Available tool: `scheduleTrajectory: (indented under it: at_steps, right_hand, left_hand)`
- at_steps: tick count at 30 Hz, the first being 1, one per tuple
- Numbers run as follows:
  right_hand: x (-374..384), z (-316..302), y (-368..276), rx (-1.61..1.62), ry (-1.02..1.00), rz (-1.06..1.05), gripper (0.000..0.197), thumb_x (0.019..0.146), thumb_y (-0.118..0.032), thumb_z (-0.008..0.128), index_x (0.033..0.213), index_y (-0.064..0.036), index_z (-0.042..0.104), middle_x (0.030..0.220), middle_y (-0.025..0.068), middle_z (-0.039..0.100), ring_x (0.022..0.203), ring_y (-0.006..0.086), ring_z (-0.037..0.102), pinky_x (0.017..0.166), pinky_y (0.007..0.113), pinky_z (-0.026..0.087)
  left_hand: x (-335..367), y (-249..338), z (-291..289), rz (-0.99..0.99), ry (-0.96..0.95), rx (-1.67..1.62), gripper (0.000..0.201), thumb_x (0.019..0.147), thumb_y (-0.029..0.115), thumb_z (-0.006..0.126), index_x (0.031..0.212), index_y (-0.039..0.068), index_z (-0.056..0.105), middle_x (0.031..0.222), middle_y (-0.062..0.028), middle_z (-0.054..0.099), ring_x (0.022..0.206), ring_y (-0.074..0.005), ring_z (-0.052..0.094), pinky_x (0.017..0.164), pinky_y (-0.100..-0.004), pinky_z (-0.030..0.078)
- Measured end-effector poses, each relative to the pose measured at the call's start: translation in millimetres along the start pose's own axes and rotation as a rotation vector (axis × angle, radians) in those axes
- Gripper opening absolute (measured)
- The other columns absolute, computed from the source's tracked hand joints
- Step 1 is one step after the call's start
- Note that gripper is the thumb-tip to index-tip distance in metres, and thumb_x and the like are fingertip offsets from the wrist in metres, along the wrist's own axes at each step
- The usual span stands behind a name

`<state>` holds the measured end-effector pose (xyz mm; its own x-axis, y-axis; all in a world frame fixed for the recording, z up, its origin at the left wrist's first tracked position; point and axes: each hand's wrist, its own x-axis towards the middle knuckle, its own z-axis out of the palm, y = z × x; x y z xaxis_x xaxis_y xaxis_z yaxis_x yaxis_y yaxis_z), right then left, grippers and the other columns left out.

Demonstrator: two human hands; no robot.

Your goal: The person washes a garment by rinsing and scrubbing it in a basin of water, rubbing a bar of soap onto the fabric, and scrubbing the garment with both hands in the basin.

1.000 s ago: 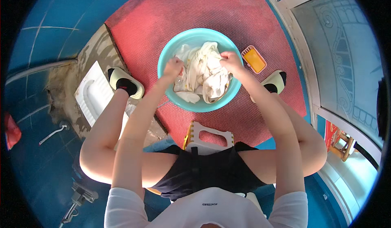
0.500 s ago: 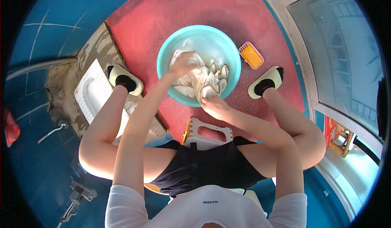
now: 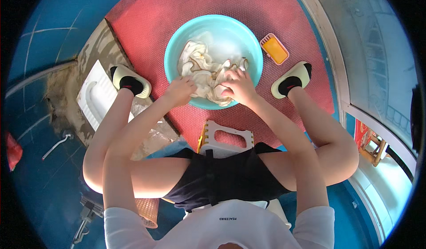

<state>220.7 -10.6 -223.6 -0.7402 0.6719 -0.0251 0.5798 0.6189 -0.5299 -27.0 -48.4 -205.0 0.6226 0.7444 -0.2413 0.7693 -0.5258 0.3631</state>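
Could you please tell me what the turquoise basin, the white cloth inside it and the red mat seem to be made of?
Turquoise basin: probably plastic, smooth with a soft sheen, judging by its even colour and rounded rim.
White cloth: matte fabric, perhaps cotton, as it bunches in limp folds.
Red mat: possibly rubber or soft plastic, with a fine, regular surface texture.

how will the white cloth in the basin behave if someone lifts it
The white cloth would probably hang floppy, since it lies in loose, crumpled folds. It may be heavy for its size and slippery, as it looks wet in the turquoise basin.
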Motion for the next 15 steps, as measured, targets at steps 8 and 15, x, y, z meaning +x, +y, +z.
scheduleTrajectory:
  at_steps: [8,15]
  right_hand:
    - [29.9,-12.6,-4.1,0.883,0.159,0.456,0.012,0.080,-0.014,0.052,0.084,-0.0039,0.049,0.068,0.0088,0.052,0.067,0.0171,0.052,0.063,0.028,0.041]
    - [57.5,-117.1,-31.1,1.075,0.141,0.285,0.013,0.085,-0.013,0.044,0.088,-0.0012,0.047,0.077,0.0035,0.051,0.071,0.0092,0.048,0.064,0.024,0.041]
  left_hand:
    - [25.0,-0.2,-8.4,-0.209,0.170,-0.152,0.036,0.065,0.008,0.052,0.101,0.007,0.050,0.099,-0.0123,0.050,0.093,-0.0288,0.048,0.082,-0.0387,0.038]
    - [66.2,16.4,-51.5,-0.250,-0.038,-1.127,0.043,0.070,0.010,0.060,0.109,0.001,0.046,0.102,-0.0091,0.053,0.096,-0.0180,0.050,0.085,-0.0293,0.039]
